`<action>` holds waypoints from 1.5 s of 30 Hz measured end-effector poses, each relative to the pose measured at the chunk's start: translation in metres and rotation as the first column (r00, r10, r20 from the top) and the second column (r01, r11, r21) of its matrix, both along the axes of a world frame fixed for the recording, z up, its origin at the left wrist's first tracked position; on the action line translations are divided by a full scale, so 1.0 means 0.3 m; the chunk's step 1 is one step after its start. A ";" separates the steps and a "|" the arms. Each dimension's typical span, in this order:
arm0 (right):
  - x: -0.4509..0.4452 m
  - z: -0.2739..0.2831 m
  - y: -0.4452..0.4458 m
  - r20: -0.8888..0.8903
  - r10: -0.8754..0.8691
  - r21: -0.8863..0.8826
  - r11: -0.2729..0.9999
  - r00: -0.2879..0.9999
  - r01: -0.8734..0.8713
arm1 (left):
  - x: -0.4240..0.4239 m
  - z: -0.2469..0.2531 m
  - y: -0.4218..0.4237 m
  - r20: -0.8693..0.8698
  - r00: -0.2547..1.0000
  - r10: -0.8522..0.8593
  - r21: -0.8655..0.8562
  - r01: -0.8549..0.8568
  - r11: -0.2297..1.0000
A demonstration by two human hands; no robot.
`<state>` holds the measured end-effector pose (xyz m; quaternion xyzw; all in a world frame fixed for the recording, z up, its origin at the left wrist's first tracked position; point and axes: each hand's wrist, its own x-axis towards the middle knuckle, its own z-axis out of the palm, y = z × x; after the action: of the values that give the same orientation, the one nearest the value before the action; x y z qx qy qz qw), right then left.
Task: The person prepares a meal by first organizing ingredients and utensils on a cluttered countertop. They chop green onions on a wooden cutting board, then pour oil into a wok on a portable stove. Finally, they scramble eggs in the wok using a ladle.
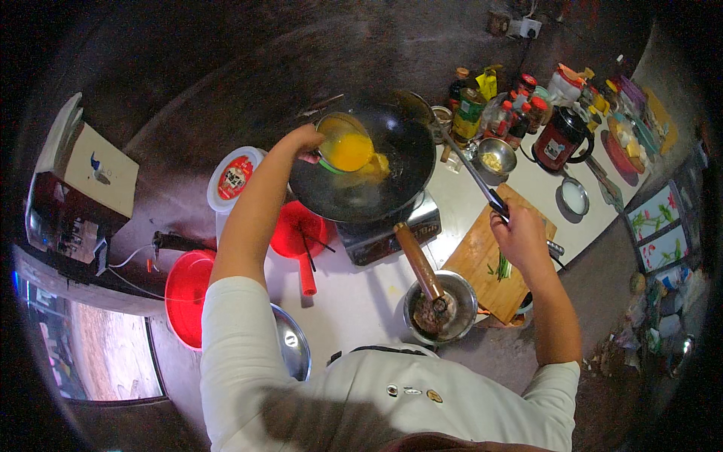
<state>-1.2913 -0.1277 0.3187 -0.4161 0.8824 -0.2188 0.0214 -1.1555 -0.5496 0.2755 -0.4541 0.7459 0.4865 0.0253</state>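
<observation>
My left hand (308, 142) grips a bowl (338, 122) by its rim and tilts it over a dark wok (361, 198). Yellow liquid (355, 151), which looks like beaten egg, runs from the bowl into the wok, where a yellow patch (377, 168) lies. In my right hand (521, 233) is the handle of a long metal cooking utensil (469, 165); its head is near the wok's right rim and partly hard to make out. The wok sits on a portable cooker (390, 231), with its wooden handle (419, 263) pointing towards me.
Below the wok handle stands a metal pot (411, 308) with brownish food. A wooden cutting board (469, 261) bears chopped greens (501, 266). Bottles (469, 113), a metal bowl (497, 148) and an electric kettle (556, 141) stand right. Left are a red ladle-like scoop (296, 231), red basin (189, 299) and lidded tub (232, 175).
</observation>
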 end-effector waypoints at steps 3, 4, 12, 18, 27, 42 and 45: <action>0.004 0.002 -0.005 -0.012 0.019 -0.008 1.000 1.000 -0.019 | 0.040 -0.009 0.003 0.067 0.996 -0.059 -0.049 0.062 0.997; 0.006 0.002 -0.009 -0.016 0.031 -0.012 0.999 0.999 -0.031 | 0.061 -0.023 -0.018 0.092 0.992 -0.083 -0.042 0.087 0.995; 0.017 0.000 -0.037 0.007 0.102 -0.029 0.994 0.995 -0.102 | 0.155 0.113 0.030 0.429 0.892 -0.145 -0.229 0.262 0.937; -0.004 -0.030 -0.048 0.023 0.075 -0.017 0.997 0.997 -0.075 | 0.074 0.104 0.011 0.461 0.877 -0.137 -0.234 0.269 0.934; -0.062 -0.028 -0.070 0.032 0.004 -0.090 0.996 0.999 -0.001 | -0.246 -0.009 0.015 0.311 0.941 -0.132 -0.193 0.198 0.961; -0.068 -0.018 -0.060 0.051 -0.010 -0.113 0.994 0.999 0.016 | -0.241 0.077 0.070 0.376 0.926 0.017 -0.922 0.373 0.105; -0.048 -0.004 -0.044 0.042 0.019 -0.113 0.994 0.999 -0.014 | -0.171 0.106 0.085 0.393 0.919 -0.021 -0.918 0.391 -0.061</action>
<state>-1.3056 -0.1408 0.3176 -0.4189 0.8645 -0.2770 0.0188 -1.2068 -0.5242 0.3072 -0.2727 0.9145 -0.2667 -0.1348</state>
